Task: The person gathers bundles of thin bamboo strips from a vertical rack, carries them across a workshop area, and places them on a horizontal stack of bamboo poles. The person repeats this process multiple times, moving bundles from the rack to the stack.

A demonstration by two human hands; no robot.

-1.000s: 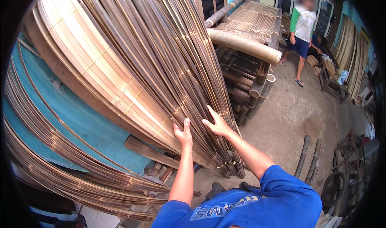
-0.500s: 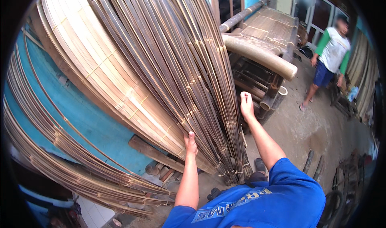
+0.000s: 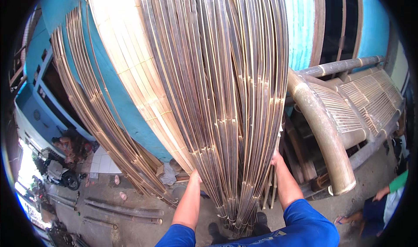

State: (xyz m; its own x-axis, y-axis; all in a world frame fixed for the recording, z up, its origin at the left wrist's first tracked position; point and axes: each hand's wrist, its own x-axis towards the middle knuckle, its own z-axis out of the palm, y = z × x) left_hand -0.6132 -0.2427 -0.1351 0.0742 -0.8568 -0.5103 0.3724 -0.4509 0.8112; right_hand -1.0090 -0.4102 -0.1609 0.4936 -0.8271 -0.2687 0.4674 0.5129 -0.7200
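Observation:
A tall bundle of dark bamboo strips (image 3: 222,116) stands in front of me, fanning out upward and drawn together near my feet, where ties bind it. My left hand (image 3: 196,176) is closed at the bundle's lower left edge, beside the pale strips. On the opposite edge, my right hand (image 3: 275,157) holds the bundle a little higher, its fingers partly hidden by the strips. A pale slatted bamboo panel (image 3: 139,68), bound with thin cross ties, leans just left of the dark strips.
More bamboo strips (image 3: 98,103) lean on the blue wall (image 3: 146,136) at left. A bamboo bench (image 3: 324,133) stands close on the right. Bamboo poles (image 3: 124,210) lie on the floor at left, near a parked motorcycle (image 3: 61,173). Another person (image 3: 387,199) is at the lower right.
My view has swung toward the bundle, which now stands more upright in it. My right hand, earlier apart from the strips, is now against their right edge. The other person appears lower and nearer.

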